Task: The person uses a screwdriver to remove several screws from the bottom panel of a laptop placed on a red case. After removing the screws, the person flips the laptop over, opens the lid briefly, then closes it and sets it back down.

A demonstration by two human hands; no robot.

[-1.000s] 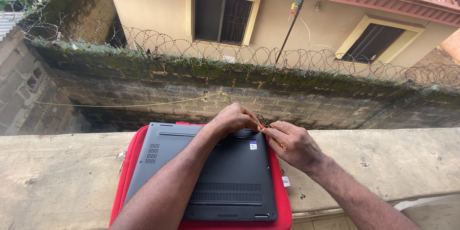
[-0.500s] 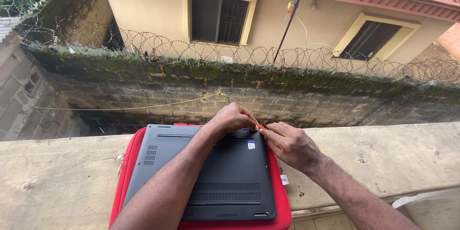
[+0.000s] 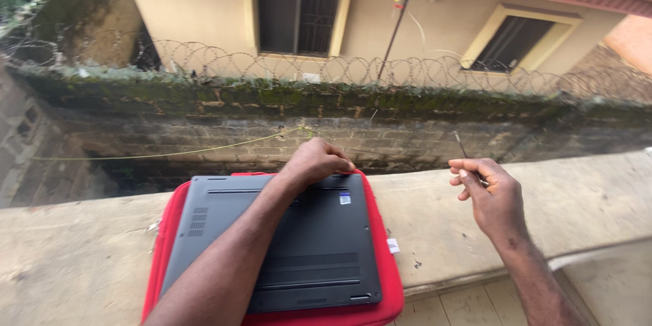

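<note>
A dark grey laptop point(image 3: 292, 244) lies bottom-up, its vent slots and rubber feet facing the sky, on a red padded sleeve point(image 3: 386, 278) that shows as a border around it. Both sit on a rough concrete ledge point(image 3: 81, 258), a sort of counter along the edge of a balcony.

The person's left hand point(image 3: 318, 161) reaches across the laptop and rests on its far edge, near the right corner, fingers curled down and pressed together against the case. A small white and blue sticker point(image 3: 345, 197) sits on the laptop just below that hand.

The right hand point(image 3: 490, 193) is lifted off to the side, well apart from the laptop, above the bare ledge. Its thumb and fingers are pinched on a thin dark tool point(image 3: 462, 146), likely a small screwdriver, whose shaft sticks up and away from the knuckles. What sort of tip it has is too small to tell.

A small white scrap point(image 3: 393, 245) lies on the ledge just beside the right edge of the sleeve.

Beyond the ledge runs a mossy block wall point(image 3: 272, 98) topped with coiled razor wire point(image 3: 224, 64), and behind it stands a cream house with two barred windows point(image 3: 295, 19).
</note>
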